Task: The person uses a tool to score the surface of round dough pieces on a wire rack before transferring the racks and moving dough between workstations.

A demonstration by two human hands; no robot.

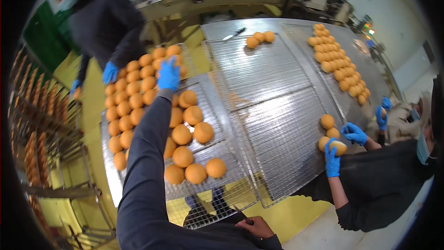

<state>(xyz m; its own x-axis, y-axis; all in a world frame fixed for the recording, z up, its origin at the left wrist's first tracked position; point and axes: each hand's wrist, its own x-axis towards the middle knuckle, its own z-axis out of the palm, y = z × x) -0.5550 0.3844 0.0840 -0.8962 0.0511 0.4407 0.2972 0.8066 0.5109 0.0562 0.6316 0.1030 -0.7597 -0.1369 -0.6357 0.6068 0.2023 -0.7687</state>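
Observation:
At the far end of the left wire rack, my left hand (169, 75), in a blue glove, reaches over rows of round golden-brown buns (136, 103). Its fingers are curled over a bun, which they partly hide. Close to my body, my bare right hand (258, 228) is closed around the dark handle of a knife (243, 215). Its blade points up toward the rack's near edge. Several buns (195, 173) sit loosely spaced on the rack (231, 176) to the right of my left forearm.
A second wire rack (273, 125) lies alongside, bearing three buns (260, 37) near another knife (234, 34). More buns (340, 65) line the metal table's far right. One co-worker (108, 28) stands far left; another's gloved hands (332, 159) hold a bun at right. Loaded rack shelves (46, 106) stand left.

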